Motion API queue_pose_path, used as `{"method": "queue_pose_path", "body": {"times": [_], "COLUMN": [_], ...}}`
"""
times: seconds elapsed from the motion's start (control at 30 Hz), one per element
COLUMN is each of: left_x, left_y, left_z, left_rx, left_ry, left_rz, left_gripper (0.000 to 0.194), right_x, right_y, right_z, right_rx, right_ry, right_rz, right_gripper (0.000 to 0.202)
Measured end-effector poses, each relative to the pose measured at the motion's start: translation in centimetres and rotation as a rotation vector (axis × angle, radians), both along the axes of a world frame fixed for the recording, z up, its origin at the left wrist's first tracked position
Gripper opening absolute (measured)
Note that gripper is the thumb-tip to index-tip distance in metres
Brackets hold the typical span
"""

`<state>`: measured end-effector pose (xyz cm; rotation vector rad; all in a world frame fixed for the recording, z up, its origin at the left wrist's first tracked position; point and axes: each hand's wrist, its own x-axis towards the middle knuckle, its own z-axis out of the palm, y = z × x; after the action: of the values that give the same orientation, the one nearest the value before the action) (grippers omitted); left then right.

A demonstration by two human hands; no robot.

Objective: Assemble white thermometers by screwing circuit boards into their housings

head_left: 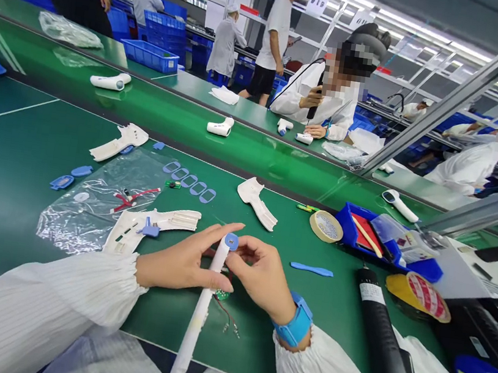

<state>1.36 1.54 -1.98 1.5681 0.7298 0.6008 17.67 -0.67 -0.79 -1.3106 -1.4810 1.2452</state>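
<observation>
A long, narrow white rod-shaped part (195,327) stands tilted in front of me, its lower end near my lap. A round blue piece (231,242) sits at its top. My left hand (190,258) has its thumb across the rod and its fingers behind, closed around it. At the upper end, just under the blue piece, the curled fingers of my right hand (265,272) press against the rod. Below them a small green circuit board (221,294) with thin wires (230,320) shows partly. Left of my hands lies a white housing half (132,229) holding a blue part (149,228).
More white housing halves (120,142) (258,203), blue frames (189,183) and a clear plastic bag (83,206) lie ahead. To the right are a tape roll (326,226), blue tool tray (363,233), blue stick (311,269) and black electric screwdriver (379,334). A co-worker (336,94) sits beyond the green conveyor (171,108).
</observation>
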Motion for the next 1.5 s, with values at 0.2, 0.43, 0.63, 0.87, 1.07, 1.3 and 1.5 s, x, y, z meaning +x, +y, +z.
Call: {"method": "queue_pose_path", "body": {"times": [0.2,0.43,0.63,0.87,1.07,1.3,1.5], "left_x": [-0.3,-0.3,-0.2,-0.2,-0.4,-0.5,-0.2], "left_y": [-0.2,-0.6,-1.0,-0.9,-0.8,-0.8,-0.9], "left_z": [0.3,0.8,0.8,0.9,0.9,0.5,0.6], "left_rx": [0.073,0.159,0.111,0.098,-0.049,-0.099,-0.107], "left_ry": [0.124,0.163,0.137,0.187,0.125,0.099,0.087], "left_rz": [-0.032,-0.055,-0.119,-0.149,-0.19,-0.15,-0.132], "left_gripper": [0.074,0.079,0.084,0.088,0.085,0.087,0.087], "right_x": [-0.1,-0.6,-1.0,-1.0,-0.6,-0.7,-0.8], "right_y": [-0.5,-0.9,-1.6,-2.0,-1.5,-1.4,-1.5], "right_z": [-0.3,-0.5,-0.9,-1.1,-1.0,-0.9,-1.3], "right_rx": [0.052,0.089,0.156,0.211,0.059,-0.011,-0.032], "right_ry": [0.006,-0.008,-0.049,-0.091,0.066,0.163,0.167], "right_rz": [-0.037,-0.05,-0.098,-0.109,-0.038,-0.026,-0.077], "right_gripper": [0.016,0.01,0.01,0.011,0.013,0.013,0.01]}}
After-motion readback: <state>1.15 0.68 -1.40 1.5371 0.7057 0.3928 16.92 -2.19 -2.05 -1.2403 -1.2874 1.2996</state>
